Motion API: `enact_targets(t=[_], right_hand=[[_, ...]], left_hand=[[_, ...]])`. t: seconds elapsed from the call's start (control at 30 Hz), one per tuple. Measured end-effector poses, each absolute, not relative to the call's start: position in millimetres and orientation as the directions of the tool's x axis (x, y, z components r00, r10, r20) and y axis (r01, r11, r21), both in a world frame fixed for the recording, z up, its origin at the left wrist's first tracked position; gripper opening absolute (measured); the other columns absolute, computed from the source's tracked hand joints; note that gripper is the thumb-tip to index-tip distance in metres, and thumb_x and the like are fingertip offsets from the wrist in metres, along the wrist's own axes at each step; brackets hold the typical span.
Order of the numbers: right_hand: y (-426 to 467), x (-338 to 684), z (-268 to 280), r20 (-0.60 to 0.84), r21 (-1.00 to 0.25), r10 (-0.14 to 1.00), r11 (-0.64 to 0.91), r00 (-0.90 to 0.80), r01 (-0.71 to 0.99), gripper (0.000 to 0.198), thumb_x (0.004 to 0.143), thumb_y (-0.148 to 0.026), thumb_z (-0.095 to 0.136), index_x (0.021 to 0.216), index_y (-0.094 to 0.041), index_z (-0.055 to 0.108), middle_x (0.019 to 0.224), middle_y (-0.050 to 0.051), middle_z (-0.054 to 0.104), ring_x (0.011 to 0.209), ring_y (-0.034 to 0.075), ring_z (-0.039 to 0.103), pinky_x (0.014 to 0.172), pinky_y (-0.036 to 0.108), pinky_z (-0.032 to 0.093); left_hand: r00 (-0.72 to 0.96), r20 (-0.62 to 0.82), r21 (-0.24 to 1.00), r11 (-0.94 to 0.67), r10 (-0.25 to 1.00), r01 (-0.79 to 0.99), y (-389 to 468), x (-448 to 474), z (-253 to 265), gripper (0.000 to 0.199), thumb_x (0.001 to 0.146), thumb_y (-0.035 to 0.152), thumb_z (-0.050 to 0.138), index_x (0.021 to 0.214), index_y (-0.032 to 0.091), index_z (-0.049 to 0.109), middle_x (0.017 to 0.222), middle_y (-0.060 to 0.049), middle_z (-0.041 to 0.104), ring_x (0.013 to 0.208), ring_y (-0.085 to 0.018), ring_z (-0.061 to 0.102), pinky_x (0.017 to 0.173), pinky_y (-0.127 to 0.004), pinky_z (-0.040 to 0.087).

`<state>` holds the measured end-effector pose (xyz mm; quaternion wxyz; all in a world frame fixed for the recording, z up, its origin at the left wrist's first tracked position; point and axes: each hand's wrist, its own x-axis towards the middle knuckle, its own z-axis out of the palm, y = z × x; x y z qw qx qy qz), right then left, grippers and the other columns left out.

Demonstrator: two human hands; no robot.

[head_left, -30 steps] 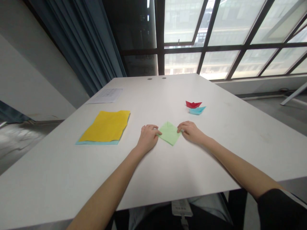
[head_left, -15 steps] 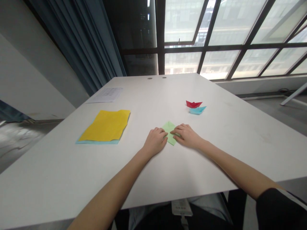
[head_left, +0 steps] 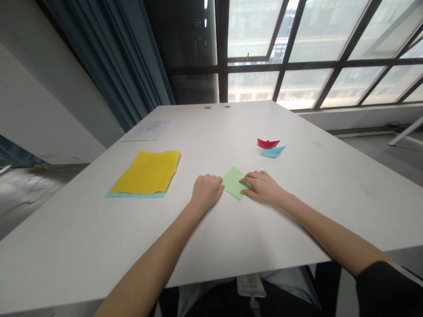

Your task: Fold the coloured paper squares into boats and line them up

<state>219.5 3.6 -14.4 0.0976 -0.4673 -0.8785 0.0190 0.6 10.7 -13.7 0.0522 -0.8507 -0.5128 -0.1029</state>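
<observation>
Well, between my two hands lies the small green paper (head_left: 231,181), folded to a diamond and flat on the white table (head_left: 280,240). One corner points away from my fingers, with a short crease line near it, and the opposite one points back toward me. My left hand (head_left: 207,192) is at the paper's left corner, its fingers curled and close together, the thumb just below the forefinger; whether they pinch that corner or merely rest against it, I cannot tell. My right hand (head_left: 262,187) lies over the right corner and hides it — forefinger on the paper's face, thumb nearer me by the lower edge, a gap between the two.

Beyond my right fingertips sit two folded paper boats, the red boat (head_left: 268,144) just behind the light-blue boat (head_left: 273,152). Well out to the left of my left fingers is a yellow sheet (head_left: 148,171), with light-blue paper (head_left: 135,196) showing beneath its near edge. Farther off past that, on the same side, lies a white printed page (head_left: 145,130) — its text too small to read.
</observation>
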Motion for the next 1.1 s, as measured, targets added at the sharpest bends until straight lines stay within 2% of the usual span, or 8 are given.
enact_targets(t=[0.1, 0.3, 0.5, 0.67, 0.77, 0.9, 1.1], right_hand=[[3.4, 220.0, -14.1, 0.156, -0.14, 0.822, 0.567, -0.547, 0.812, 0.043, 0.082, -0.051, 0.046, 0.111, -0.021, 0.057, 0.105, 0.009, 0.06, 0.095, 0.023, 0.053, 0.083, 0.036, 0.032], [2.2, 219.8, -12.7, 0.157, -0.148, 0.827, 0.561, -0.54, 0.815, 0.043, 0.082, -0.051, 0.046, 0.111, -0.021, 0.058, 0.105, 0.009, 0.06, 0.095, 0.023, 0.053, 0.083, 0.037, 0.032], [2.8, 219.7, -14.0, 0.165, -0.147, 0.828, 0.558, -0.536, 0.817, 0.043, 0.082, -0.052, 0.047, 0.11, -0.021, 0.058, 0.105, 0.009, 0.06, 0.095, 0.023, 0.053, 0.083, 0.037, 0.032], [3.3, 219.4, -14.7, 0.163, -0.144, 0.827, 0.559, -0.538, 0.817, 0.043, 0.082, -0.051, 0.048, 0.11, -0.021, 0.058, 0.104, 0.009, 0.06, 0.095, 0.023, 0.053, 0.082, 0.036, 0.033], [3.3, 218.8, -14.9, 0.169, -0.141, 0.825, 0.562, -0.54, 0.815, 0.043, 0.082, -0.05, 0.048, 0.111, -0.021, 0.058, 0.104, 0.009, 0.06, 0.094, 0.023, 0.053, 0.081, 0.036, 0.033], [3.7, 217.9, -17.1, 0.19, -0.149, 0.799, 0.598, -0.571, 0.787, 0.041, 0.083, -0.046, 0.049, 0.115, -0.022, 0.055, 0.104, 0.009, 0.059, 0.093, 0.022, 0.052, 0.081, 0.037, 0.033], [3.4, 217.0, -19.2, 0.215, -0.214, 0.686, 0.728, -0.695, 0.652, 0.024, 0.085, -0.025, 0.047, 0.102, -0.024, 0.064, 0.096, 0.006, 0.06, 0.089, 0.019, 0.053, 0.078, 0.034, 0.035]], left_hand=[[0.413, 0.242, 0.09, -0.444, 0.878, 0.891, 14.3, -4.2, -19.3, 0.026, 0.082, 0.035, 0.047, 0.096, 0.02, 0.062, 0.091, -0.007, 0.063, 0.088, -0.022, 0.054, 0.074, -0.033, 0.038], [0.382, 0.286, 0.195, -0.443, 0.879, 0.875, 17.3, -6.5, -23.0, 0.025, 0.08, 0.034, 0.051, 0.097, 0.02, 0.064, 0.097, -0.006, 0.061, 0.093, -0.022, 0.051, 0.078, -0.034, 0.039], [0.377, 0.342, 0.247, -0.469, 0.861, 0.848, 16.0, -5.4, -17.5, 0.016, 0.076, 0.025, 0.054, 0.087, 0.021, 0.064, 0.093, -0.005, 0.063, 0.093, -0.023, 0.051, 0.079, -0.035, 0.04], [0.432, 0.318, 0.311, -0.523, 0.844, 0.794, 16.2, -3.5, -17.4, 0.017, 0.07, 0.014, 0.052, 0.081, 0.02, 0.064, 0.084, -0.004, 0.065, 0.09, -0.021, 0.053, 0.079, -0.033, 0.042], [0.501, 0.304, 0.302, -0.581, 0.81, 0.756, 15.9, -2.7, -18.1, 0.021, 0.068, 0.01, 0.05, 0.079, 0.02, 0.065, 0.079, -0.003, 0.066, 0.088, -0.02, 0.053, 0.078, -0.032, 0.043], [0.61, 0.262, 0.245, -0.663, 0.748, 0.707, 15.3, -2.8, -18.8, 0.024, 0.071, 0.009, 0.047, 0.083, 0.019, 0.066, 0.084, -0.004, 0.066, 0.089, -0.02, 0.054, 0.079, -0.032, 0.042], [0.62, 0.22, 0.204, -0.657, 0.753, 0.726, 15.2, -3.5, -19.8, 0.026, 0.075, 0.011, 0.045, 0.086, 0.02, 0.066, 0.09, -0.004, 0.066, 0.088, -0.019, 0.056, 0.08, -0.032, 0.042]])
